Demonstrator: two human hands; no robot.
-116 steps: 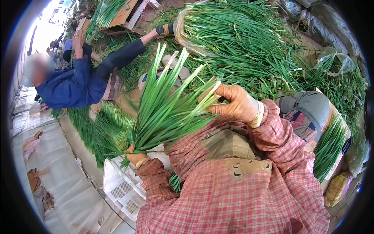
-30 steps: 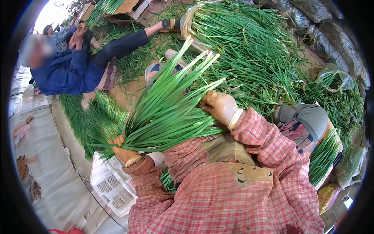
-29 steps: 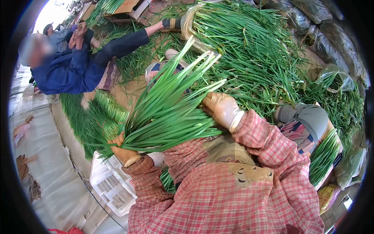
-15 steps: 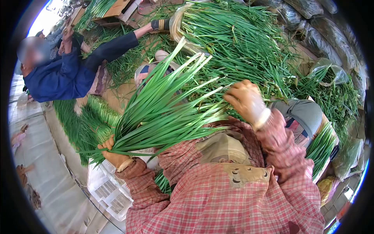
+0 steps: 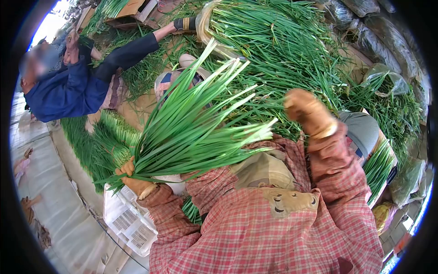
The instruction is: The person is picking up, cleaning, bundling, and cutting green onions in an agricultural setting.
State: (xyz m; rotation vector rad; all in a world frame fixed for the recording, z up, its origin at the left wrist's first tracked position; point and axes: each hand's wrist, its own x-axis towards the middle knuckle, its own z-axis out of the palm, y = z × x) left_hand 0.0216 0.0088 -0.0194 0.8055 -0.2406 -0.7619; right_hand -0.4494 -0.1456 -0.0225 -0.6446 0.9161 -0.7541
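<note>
My left hand [image 5: 132, 177], in a tan glove, is closed round the leafy end of a large bunch of long green stalks [image 5: 182, 132]. The bunch fans out to the upper right across my lap, its pale ends pointing away from that hand. My right hand [image 5: 306, 108], also gloved and smeared by motion, is raised to the right of the pale ends, apart from them. Its fingers are too blurred to read. Beyond it lies a big heap of loose green stalks [image 5: 278, 45].
At the upper left a person in blue [image 5: 68, 93] sits with one leg stretched toward the heap. Bundled stalks [image 5: 109, 141] lie at the left, above a white plastic crate [image 5: 127, 221]. Filled plastic bags [image 5: 374, 45] are stacked at the upper right. More stalks [image 5: 381, 166] lie right of my knee.
My right hand has moved right and away from the pale ends of the bunch. My left hand keeps its hold in nearly the same place.
</note>
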